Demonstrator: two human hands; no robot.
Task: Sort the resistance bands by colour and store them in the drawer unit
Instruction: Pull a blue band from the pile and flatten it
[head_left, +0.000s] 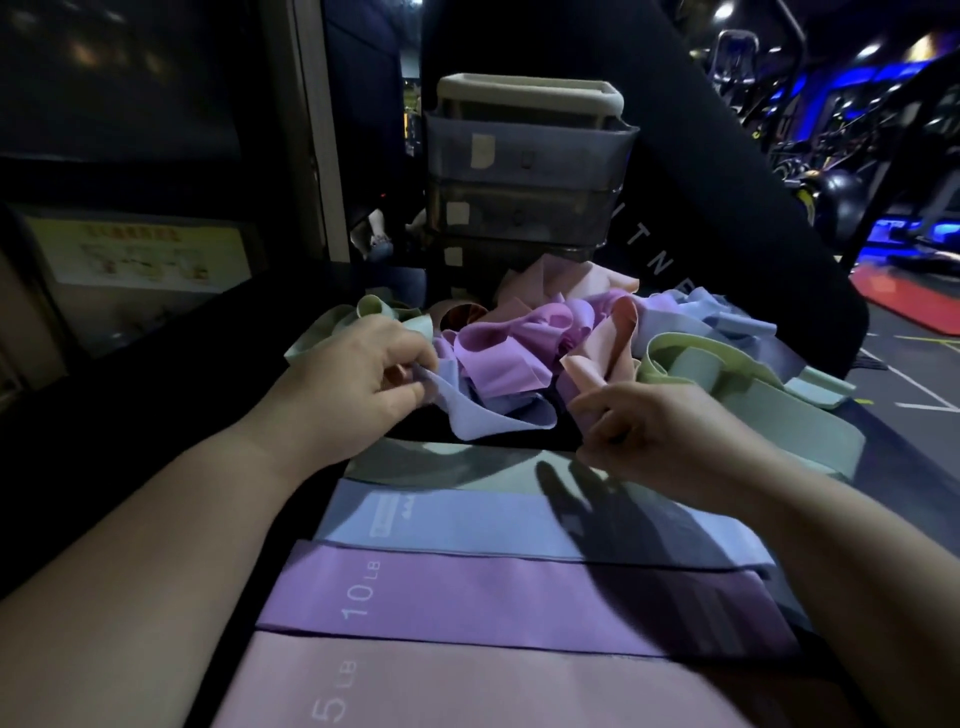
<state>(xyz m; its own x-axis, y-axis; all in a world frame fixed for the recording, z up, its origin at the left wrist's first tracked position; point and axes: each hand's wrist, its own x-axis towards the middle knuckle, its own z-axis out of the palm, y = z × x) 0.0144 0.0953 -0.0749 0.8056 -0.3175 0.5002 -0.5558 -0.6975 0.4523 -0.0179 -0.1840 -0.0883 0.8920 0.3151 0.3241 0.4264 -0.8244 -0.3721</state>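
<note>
A tangled pile of resistance bands (524, 343) in purple, peach, blue and green lies in front of a grey drawer unit (524, 171) with three stacked drawers. My left hand (353, 389) pinches the edge of a lavender-blue band (493, 418) at the pile's near left. Just right of that band, my right hand (660, 431) hovers with its fingers curled; whether it holds anything is unclear. Flat bands lie in a row near me: grey-green (467, 465), blue (467, 525), purple marked 10 LB (493, 597) and pink marked 5 LB (467, 686).
A wide green fabric band (753, 410) lies right of the pile, near the bench's right edge. A pale green band (358, 317) sits at the pile's left. Dark gym floor, a red mat (909, 296) and machines are at the right.
</note>
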